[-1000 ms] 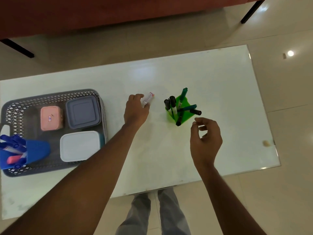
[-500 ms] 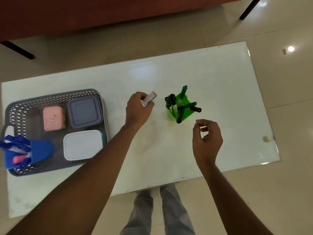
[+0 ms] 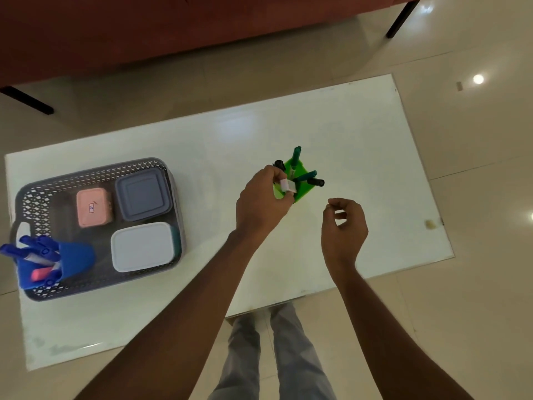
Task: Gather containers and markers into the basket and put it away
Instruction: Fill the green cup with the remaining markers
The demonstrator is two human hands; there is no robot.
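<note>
A green marker holder [image 3: 304, 188] stands mid-table with several dark and teal markers in it. My left hand [image 3: 261, 204] is closed on a pink-and-white marker [image 3: 288, 186], held right over the holder's near left edge. My right hand [image 3: 343, 226] hovers to the right of the holder, fingers curled and apart, holding nothing. At the left sits a grey perforated basket [image 3: 95, 174] with a pink container [image 3: 93, 207], a grey lidded container [image 3: 142, 194], a white lidded container [image 3: 142, 246] and a blue holder [image 3: 67, 261] full of blue markers.
The white table [image 3: 360, 134] stands on a tiled floor. A dark red sofa [image 3: 144, 27] with black legs lies beyond the table's far edge. A small beige speck [image 3: 429, 224] rests near the table's right edge. My legs show below the near edge.
My left hand picked the pink-and-white marker off the table and carried it right, over the green holder. My right hand stayed nearly still.
</note>
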